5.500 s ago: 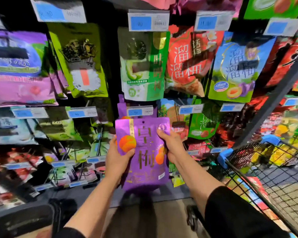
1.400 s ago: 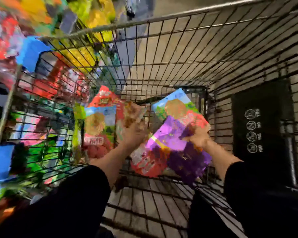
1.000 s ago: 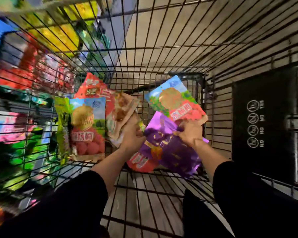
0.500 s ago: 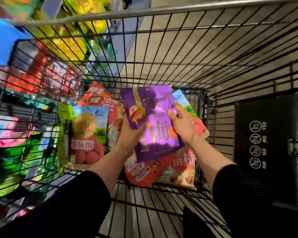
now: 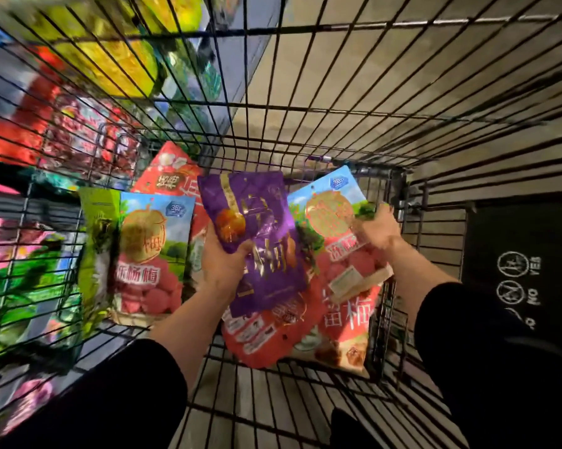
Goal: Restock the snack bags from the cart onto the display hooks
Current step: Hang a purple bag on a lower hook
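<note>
Pick-up step, inside cart (image 5: 338, 131). Left hand (image 5: 221, 264) grips purple bag (image 5: 260, 241), lifted clear — right hand (image 5: 375, 230) blurred, fingers curled on blue-topped bag (image 5: 325, 205) below. Next: lift both, find matching hooks.

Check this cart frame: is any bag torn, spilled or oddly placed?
Nothing stands out. The left hand holds the purple bag, intact; the right hand, blurred, reaches to the blue-topped bag. The other bags lie loosely overlapped against the cart wall, none visibly torn or spilled.
</note>
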Demonstrator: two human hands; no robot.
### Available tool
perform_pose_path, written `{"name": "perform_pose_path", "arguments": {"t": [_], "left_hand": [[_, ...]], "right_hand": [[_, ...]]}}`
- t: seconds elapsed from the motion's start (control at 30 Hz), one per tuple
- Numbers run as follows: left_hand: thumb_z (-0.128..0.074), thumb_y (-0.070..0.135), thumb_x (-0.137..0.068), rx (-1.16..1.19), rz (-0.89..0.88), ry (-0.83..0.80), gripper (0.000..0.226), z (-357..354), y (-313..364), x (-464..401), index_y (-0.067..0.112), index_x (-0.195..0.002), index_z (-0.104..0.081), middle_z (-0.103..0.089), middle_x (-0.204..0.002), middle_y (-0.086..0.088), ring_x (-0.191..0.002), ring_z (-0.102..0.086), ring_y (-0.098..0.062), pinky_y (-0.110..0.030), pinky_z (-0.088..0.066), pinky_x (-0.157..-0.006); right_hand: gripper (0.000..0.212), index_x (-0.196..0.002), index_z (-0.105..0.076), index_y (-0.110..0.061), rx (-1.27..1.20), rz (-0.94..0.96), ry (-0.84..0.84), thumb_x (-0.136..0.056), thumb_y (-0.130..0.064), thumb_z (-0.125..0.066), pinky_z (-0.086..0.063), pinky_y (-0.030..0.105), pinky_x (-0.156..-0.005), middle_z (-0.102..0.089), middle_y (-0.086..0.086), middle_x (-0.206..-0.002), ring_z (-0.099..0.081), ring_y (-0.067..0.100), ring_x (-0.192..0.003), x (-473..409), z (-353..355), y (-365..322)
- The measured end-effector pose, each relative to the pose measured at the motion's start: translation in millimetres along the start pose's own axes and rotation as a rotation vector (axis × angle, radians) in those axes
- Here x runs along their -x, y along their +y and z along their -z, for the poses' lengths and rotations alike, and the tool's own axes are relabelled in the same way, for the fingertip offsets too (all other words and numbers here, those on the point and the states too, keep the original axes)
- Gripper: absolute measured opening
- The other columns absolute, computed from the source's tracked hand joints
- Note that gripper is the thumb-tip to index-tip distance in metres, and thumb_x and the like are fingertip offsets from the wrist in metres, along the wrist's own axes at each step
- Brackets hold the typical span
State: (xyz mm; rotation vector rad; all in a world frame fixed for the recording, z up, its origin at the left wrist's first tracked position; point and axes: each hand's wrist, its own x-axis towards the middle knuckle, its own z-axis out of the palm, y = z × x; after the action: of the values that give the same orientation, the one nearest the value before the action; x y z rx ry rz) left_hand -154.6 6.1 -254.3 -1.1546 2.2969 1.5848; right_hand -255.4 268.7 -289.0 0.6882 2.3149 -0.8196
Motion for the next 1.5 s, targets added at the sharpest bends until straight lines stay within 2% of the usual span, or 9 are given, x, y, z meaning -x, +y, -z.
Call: {"name": "perform_pose_path", "arguments": {"t": [0.1, 0.17, 0.37, 0.53, 0.87, 1.0, 1.1, 1.3, 1.5], "left_hand": [[-0.076, 0.005, -0.078, 0.011, 0.009, 0.019, 0.069, -0.1, -1.0, 1.0, 0.013, -0.137, -0.043, -0.061, -0.117, -0.003, -0.1, -0.06, -0.021, -0.017, -0.053, -0.072], [-0.076, 0.004, -0.077, -0.013, 0.001, 0.039, 0.065, 0.8, -0.6, 1.8, 0.012, -0.134, -0.046, -0.061, -0.113, -0.002, -0.102, -0.059, -0.019, -0.025, -0.049, -0.085], [-0.075, 0.004, -0.078, -0.027, -0.009, 0.036, 0.068, 8.8, 2.1, 12.3, 0.014, -0.137, -0.043, -0.055, -0.112, 0.008, -0.103, -0.053, -0.012, -0.012, -0.035, -0.082], [-0.079, 0.022, -0.072, -0.073, -0.03, 0.045, 0.068, 38.7, 20.1, 22.2, 0.019, -0.133, -0.048, -0.065, -0.113, 0.002, -0.105, -0.061, -0.022, -0.036, -0.046, -0.098], [-0.081, 0.02, -0.074, 0.171, -0.259, 0.234, 0.045, 142.9, 113.1, 83.8, 0.01, -0.11, -0.057, -0.064, -0.093, -0.013, -0.072, -0.06, -0.026, -0.024, -0.049, -0.056], [-0.08, 0.037, -0.059, 0.398, -0.423, 0.312, 0.052, 215.5, 117.0, 135.6, 0.025, -0.104, -0.058, -0.067, -0.101, -0.009, -0.09, -0.064, -0.025, -0.039, -0.054, -0.088], [-0.079, 0.026, -0.059, 0.485, -0.52, 0.416, 0.057, 275.6, 102.2, 184.8, 0.025, -0.111, -0.055, -0.065, -0.108, -0.006, -0.099, -0.062, -0.024, -0.039, -0.05, -0.095], [-0.08, 0.023, -0.065, 0.583, -0.554, 0.651, 0.064, 379.3, 38.8, 283.8, 0.021, -0.124, -0.053, -0.063, -0.122, -0.006, -0.112, -0.06, -0.026, -0.047, -0.045, -0.102], [-0.078, 0.014, -0.078, 0.637, -0.426, 0.858, 0.077, 435.4, -46.2, 349.4, 0.01, -0.144, -0.038, -0.048, -0.138, 0.002, -0.124, -0.048, -0.016, -0.022, -0.036, -0.103]], "right_hand": [[0.088, -0.12, -0.055, -0.01, -0.128, -0.005, -0.052, -0.054, -0.06, -0.085, -0.049, 0.037, -0.096, -0.064, 0.007, -0.117, -0.062, 0.026, -0.108, -9.9, -3.9, -4.7], [0.079, -0.092, -0.069, -0.02, -0.205, -0.011, -0.11, -0.032, -0.069, -0.082, -0.055, 0.042, -0.09, -0.074, 0.002, -0.098, -0.069, 0.022, -0.092, -24.1, -15.4, -1.6], [0.011, -0.088, -0.073, -0.014, -0.056, 0.123, -0.106, -0.08, -0.022, -0.074, -0.044, 0.023, -0.068, -0.071, 0.009, -0.098, -0.061, 0.017, -0.083, -6.4, -27.2, -26.7], [0.018, -0.089, -0.071, -0.005, -0.065, 0.352, 0.067, -0.093, -0.01, -0.055, -0.041, 0.029, -0.071, -0.071, 0.016, -0.091, -0.061, 0.025, -0.082, 40.1, -7.8, -35.5], [0.023, -0.079, -0.066, -0.005, -0.319, 0.825, 0.299, -0.088, -0.022, -0.053, -0.028, 0.029, -0.06, -0.053, -0.001, -0.067, -0.044, 0.016, -0.067, 176.4, 58.7, -100.5], [0.028, -0.084, -0.069, -0.003, -0.432, 1.009, 0.295, -0.087, -0.026, -0.053, -0.042, 0.032, -0.069, -0.066, 0.01, -0.076, -0.053, 0.015, -0.073, 256.2, 68.7, -147.5], [0.019, -0.087, -0.07, 0.0, -0.503, 1.175, 0.295, -0.089, -0.016, -0.059, -0.039, 0.01, -0.065, -0.064, 0.001, -0.074, -0.052, -0.004, -0.065, 332.7, 60.3, -177.2], [0.013, -0.078, -0.066, -0.02, -0.579, 1.366, 0.148, -0.089, -0.017, -0.06, -0.042, 0.024, -0.066, -0.06, -0.004, -0.07, -0.049, -0.006, -0.063, 455.9, -3.3, -204.6], [0.011, -0.09, -0.07, -0.008, -0.621, 1.428, -0.143, -0.092, -0.007, -0.059, -0.049, 0.018, -0.068, -0.066, 0.001, -0.079, -0.056, -0.005, -0.068, 540.0, -99.1, -193.5]]}}
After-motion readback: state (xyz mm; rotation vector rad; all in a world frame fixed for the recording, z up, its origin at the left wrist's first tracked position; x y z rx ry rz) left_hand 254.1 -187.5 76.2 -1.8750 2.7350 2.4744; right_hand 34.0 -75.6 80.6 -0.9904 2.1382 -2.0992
